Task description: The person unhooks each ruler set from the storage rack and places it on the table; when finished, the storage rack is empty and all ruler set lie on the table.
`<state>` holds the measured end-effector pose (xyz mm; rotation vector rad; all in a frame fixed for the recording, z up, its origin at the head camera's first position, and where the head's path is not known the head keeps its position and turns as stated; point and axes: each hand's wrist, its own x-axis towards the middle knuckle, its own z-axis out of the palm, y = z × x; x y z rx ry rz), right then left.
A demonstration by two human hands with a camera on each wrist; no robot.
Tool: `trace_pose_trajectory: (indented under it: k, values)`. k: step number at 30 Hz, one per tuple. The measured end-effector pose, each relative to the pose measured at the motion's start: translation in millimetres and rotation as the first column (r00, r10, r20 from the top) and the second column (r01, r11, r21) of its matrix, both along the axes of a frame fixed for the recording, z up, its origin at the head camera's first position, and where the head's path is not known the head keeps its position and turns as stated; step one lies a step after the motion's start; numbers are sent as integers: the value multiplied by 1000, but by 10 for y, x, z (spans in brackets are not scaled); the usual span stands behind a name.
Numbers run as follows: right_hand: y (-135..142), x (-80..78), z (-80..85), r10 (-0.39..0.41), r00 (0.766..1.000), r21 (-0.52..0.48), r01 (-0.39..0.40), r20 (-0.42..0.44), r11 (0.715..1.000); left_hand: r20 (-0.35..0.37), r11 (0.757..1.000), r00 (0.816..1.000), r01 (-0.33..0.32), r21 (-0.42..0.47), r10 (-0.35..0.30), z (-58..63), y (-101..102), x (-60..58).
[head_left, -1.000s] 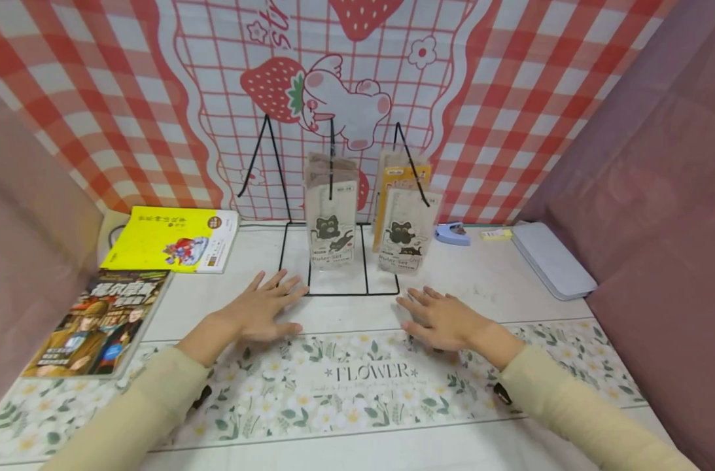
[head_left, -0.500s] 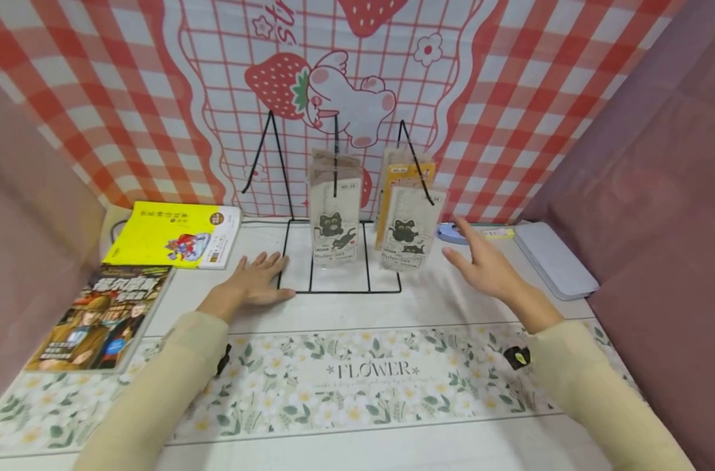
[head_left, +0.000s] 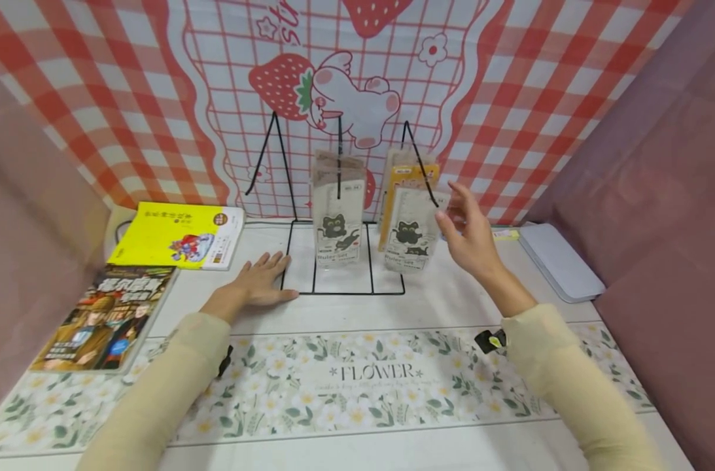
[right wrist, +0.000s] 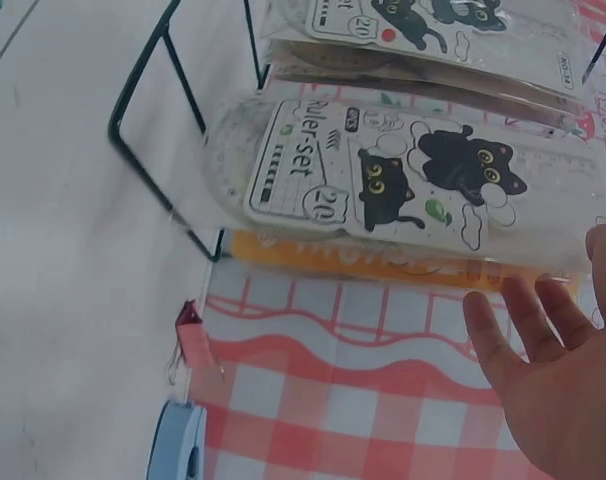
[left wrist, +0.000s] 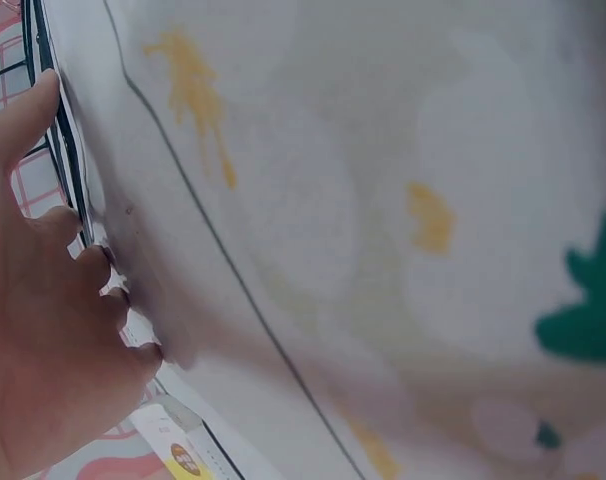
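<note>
A black wire rack [head_left: 351, 294] stands on the table with packs hanging from its hooks. My left hand [head_left: 254, 282] lies palm down at the rack's front left corner, fingers straight, fingertips at the base wire. On the right hook hangs a clear ruler set [head_left: 413, 226] printed with black cats, in front of an orange pack [head_left: 416, 173]. My right hand [head_left: 471, 239] is at this ruler set's right edge, thumb near its front, fingers loosely bent beside the packs. The right wrist view shows the fingers [right wrist: 498, 335] not closed on it. More ruler sets [head_left: 339, 226] hang on the middle hook.
The left hook [head_left: 263, 154] carries nothing. A yellow book [head_left: 180, 232] and a comic-style book [head_left: 101, 320] lie at left. At right lies a pale blue case [head_left: 560, 261]. A pink binder clip [right wrist: 191, 335] and a blue object [right wrist: 175, 440] sit by the checked backdrop.
My right hand has lifted from the table and moved right, then up to the right-hook ruler set. My left hand has shifted slightly up to the rack's corner and stayed there.
</note>
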<state>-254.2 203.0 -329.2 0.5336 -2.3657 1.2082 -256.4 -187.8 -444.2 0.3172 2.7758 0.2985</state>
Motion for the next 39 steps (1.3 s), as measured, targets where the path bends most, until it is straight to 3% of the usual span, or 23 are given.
trace_pose_trajectory:
  k: [7, 14, 26, 39]
  values:
    - [-68, -30, -1, 10, 998, -119, -18, -69, 993, 1, 1000, 1000, -3, -13, 3, -8, -8, -5]
    - [-51, -20, 13, 60, 987, -219, -92, -147, 971, 10, 1000, 1000, 1, -15, -1, 1, 13, -10]
    - [5, 110, 52, 118, 980, -159, -144, -160, 977, 26, 1000, 1000, -7, -1, 7, -3, -6, -23]
    - [33, 374, 80, 175, 967, -116, -198, -183, 973, 36, 1000, 999, -15, 3, 15, -19, -3, -45]
